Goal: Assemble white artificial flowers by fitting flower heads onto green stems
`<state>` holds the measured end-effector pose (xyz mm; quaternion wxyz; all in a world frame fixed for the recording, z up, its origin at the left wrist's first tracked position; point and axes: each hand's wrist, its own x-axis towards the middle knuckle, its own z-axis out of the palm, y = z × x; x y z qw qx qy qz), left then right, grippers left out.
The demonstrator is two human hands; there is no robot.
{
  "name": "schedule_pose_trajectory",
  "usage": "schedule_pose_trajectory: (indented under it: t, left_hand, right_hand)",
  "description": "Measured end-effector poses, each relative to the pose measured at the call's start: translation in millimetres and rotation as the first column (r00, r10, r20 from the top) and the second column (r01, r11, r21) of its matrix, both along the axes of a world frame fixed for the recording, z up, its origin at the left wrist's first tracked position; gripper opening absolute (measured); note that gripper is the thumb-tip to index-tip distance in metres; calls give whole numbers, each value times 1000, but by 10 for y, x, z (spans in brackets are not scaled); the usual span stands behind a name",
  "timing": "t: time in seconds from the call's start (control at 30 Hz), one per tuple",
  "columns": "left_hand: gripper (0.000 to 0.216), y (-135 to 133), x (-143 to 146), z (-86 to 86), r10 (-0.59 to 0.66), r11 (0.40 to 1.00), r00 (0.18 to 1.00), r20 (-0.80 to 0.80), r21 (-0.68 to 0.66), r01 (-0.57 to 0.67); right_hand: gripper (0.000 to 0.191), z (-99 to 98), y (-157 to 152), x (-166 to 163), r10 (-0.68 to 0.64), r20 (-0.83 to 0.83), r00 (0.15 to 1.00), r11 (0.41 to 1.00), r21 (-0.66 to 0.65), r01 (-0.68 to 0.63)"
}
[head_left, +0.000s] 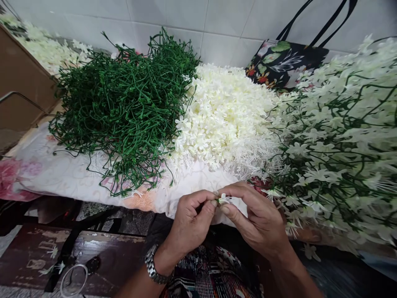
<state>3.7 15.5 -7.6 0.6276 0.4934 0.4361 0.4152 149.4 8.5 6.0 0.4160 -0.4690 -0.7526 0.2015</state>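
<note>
My left hand (190, 221), with a metal watch on its wrist, and my right hand (259, 219) meet low in the middle. Both pinch one small white plastic flower (223, 199) between their fingertips. A thin green stem seems to run into the left fingers, mostly hidden. Behind the hands lies a heap of loose white flowers (228, 116), and to its left a tangled pile of bare green stems (127, 103). At the right sits a mass of assembled sprays (341, 145), green stems carrying white flowers.
The piles rest on a floral white cloth (56, 174) over a low surface. A dark flowered bag (282, 62) leans against the tiled wall behind. More white flowers lie at the far left by a brown board (18, 82). Dark flooring with stray flowers is at the lower left.
</note>
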Motion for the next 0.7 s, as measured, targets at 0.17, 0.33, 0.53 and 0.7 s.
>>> schedule_pose_trajectory:
  t: [0.17,0.33,0.53,0.7]
  left_hand:
    - [25,-24,-22,-39,37,997,996,76,-73,-31]
    - [26,-30,-9,-39,36,999,997,71,-26,-34]
    - [23,-7,-4,49,11,992,999,-51,125,-5]
    - [24,-11,13,52,3,970,990,-139,242,31]
  right_hand:
    - [26,74,-62,98,-39,-37,999,998,57,41]
    - [15,61,-81,51,-61,13,998,987,146,59]
    - [9,33,-45,22,-16,17,1000,998,69,14]
    - [12,-21,-48,37,5,38,999,996,88,-8]
